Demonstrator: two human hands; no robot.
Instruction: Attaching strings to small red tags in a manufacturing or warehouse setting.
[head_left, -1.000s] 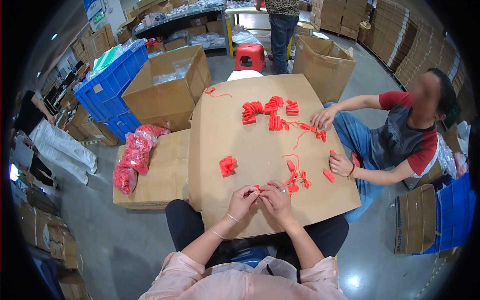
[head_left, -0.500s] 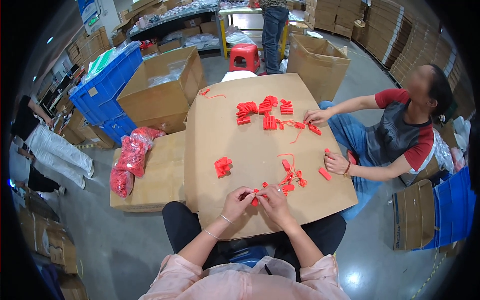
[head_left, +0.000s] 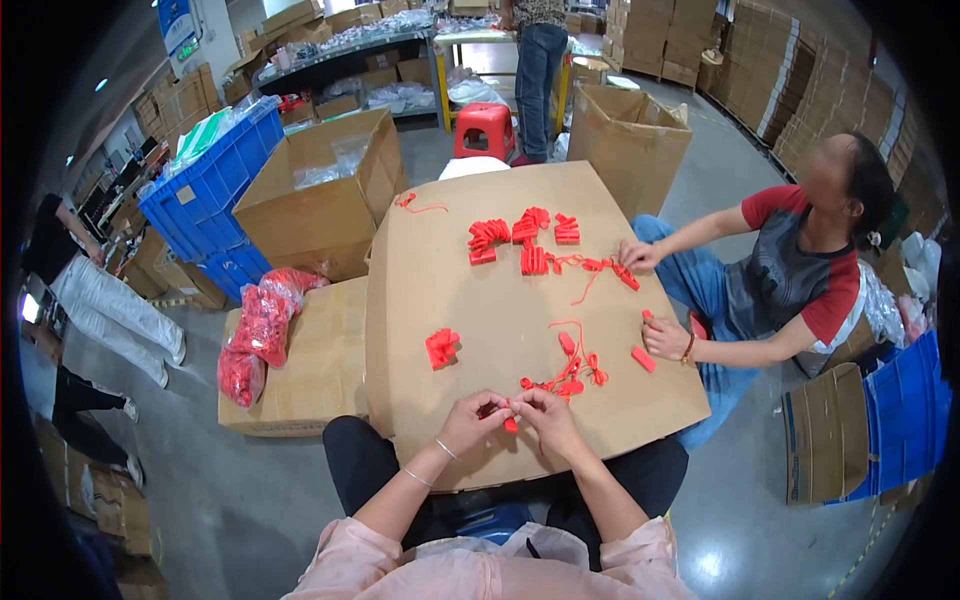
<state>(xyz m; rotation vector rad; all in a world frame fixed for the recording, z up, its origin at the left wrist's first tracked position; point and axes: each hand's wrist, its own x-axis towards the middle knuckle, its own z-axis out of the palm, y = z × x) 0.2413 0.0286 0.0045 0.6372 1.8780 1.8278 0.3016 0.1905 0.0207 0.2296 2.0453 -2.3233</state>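
Note:
My left hand and my right hand meet at the near edge of a big cardboard sheet used as a table. Together they pinch a small red piece with a thin red string. A tangle of red strings and pieces lies just beyond my right hand. A small stack of red pieces sits to the left. More red stacks lie at the far side. A co-worker in a red and grey shirt sits on the right, one hand on a red piece.
Left of the table, clear bags of red pieces lie on a low carton. Behind stand an open cardboard box, blue crates, a red stool and another open box. A blue crate stands at the right.
My hands stay together at the near edge, working the small red piece. The co-worker's far hand has moved slightly among the red strings.

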